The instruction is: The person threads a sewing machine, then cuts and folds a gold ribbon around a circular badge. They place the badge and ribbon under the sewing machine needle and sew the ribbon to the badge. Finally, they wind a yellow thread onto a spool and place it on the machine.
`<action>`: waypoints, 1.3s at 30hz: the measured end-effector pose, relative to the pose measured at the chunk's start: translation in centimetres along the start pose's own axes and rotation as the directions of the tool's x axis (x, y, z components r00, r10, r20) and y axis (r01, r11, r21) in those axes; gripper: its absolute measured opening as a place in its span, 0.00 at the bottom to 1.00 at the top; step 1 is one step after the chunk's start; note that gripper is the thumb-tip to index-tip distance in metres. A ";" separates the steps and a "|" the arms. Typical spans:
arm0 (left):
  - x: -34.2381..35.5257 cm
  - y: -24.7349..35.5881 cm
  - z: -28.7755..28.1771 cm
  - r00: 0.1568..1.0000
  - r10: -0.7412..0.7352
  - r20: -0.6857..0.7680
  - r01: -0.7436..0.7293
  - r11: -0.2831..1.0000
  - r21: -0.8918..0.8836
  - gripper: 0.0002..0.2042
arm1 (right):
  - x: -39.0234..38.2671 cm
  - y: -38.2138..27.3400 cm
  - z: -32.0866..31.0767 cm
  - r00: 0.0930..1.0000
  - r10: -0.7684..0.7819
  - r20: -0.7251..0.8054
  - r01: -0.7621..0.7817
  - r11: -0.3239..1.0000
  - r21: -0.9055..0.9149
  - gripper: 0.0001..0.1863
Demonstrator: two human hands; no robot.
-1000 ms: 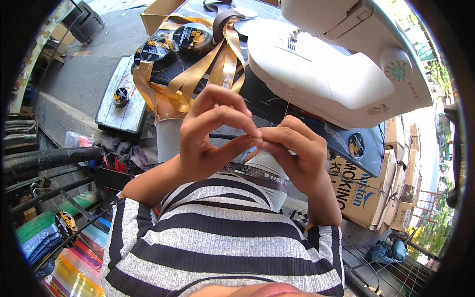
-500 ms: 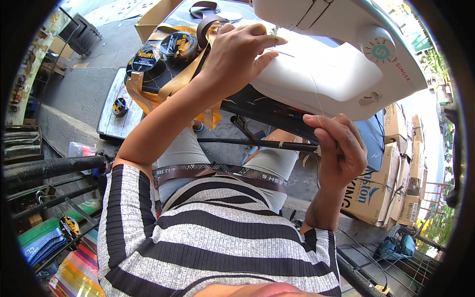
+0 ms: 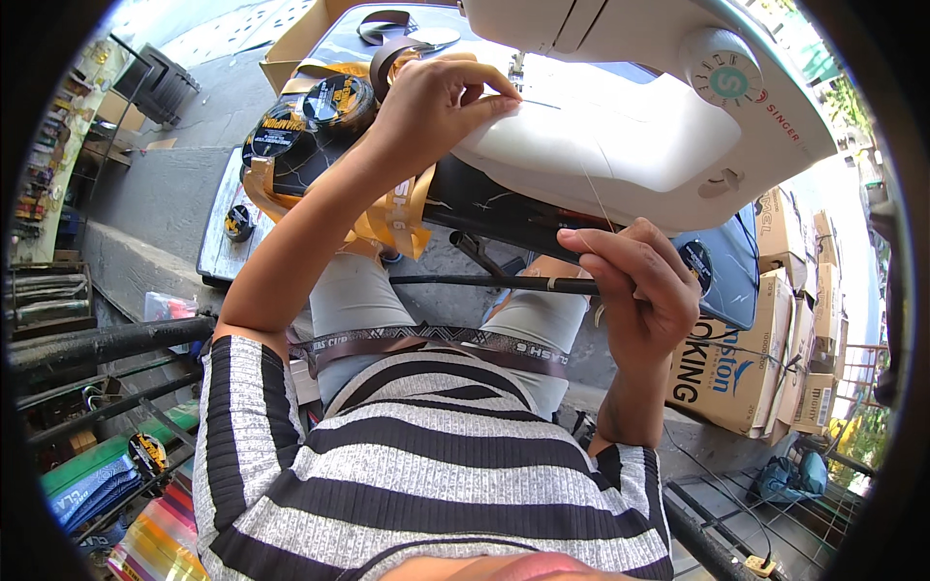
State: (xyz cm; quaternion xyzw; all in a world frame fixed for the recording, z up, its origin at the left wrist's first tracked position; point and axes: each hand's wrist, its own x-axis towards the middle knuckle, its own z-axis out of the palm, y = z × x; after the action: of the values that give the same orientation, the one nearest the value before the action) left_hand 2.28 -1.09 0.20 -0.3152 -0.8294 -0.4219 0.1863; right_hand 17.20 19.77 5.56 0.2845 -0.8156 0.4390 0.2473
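A white sewing machine (image 3: 630, 145) stands on a dark marbled table (image 3: 484, 208). My left hand (image 3: 431, 111) is raised just left of the needle area, fingers curled with thumb and fingertip close; what they hold, if anything, is too small to make out. My right hand (image 3: 644, 290) is below the machine's front, fingers bent around a fine pale thread (image 3: 599, 194) that rises toward the needle. Gold ribbons (image 3: 397, 218) and round black medallions (image 3: 337, 99) lie left of the machine, partly behind my left arm.
A low white board (image 3: 218, 247) with a round black piece stands left. Cardboard boxes (image 3: 746, 378) are stacked right, a black metal rail (image 3: 116, 349) runs left, and a black bar (image 3: 436, 279) crosses beneath the table. A wire grid (image 3: 736, 494) is at lower right.
My hands have separated: the left rose toward the needle, the right moved rightward with the thread. Since half a second ago, both have shifted slightly left.
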 end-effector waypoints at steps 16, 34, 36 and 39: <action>5.2 -4.3 -0.8 0.903 -0.415 0.111 0.423 0.905 -0.053 0.13 | -0.5 -0.1 0.3 1.000 0.014 0.015 -0.014 1.000 0.017 0.12; 10.9 -10.4 2.3 0.980 -0.192 0.045 0.197 0.972 -0.126 0.09 | 1.2 0.6 2.6 0.953 0.302 0.026 -0.302 0.953 0.002 0.06; 9.8 -8.9 1.1 0.989 -0.124 -0.085 0.113 0.985 -0.127 0.09 | 1.4 0.6 2.8 0.953 0.303 0.021 -0.303 0.953 0.005 0.06; 4.3 -4.5 -2.1 0.911 -0.355 -0.211 0.213 0.842 -0.496 0.08 | 1.6 0.3 2.8 0.961 0.275 0.012 -0.274 0.961 -0.023 0.06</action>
State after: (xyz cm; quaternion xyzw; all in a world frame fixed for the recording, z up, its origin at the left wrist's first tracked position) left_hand -3.89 -3.25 1.27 -0.1560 -0.7053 -0.6722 0.1621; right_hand 15.42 17.08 5.01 0.1694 -0.8536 0.4581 0.1808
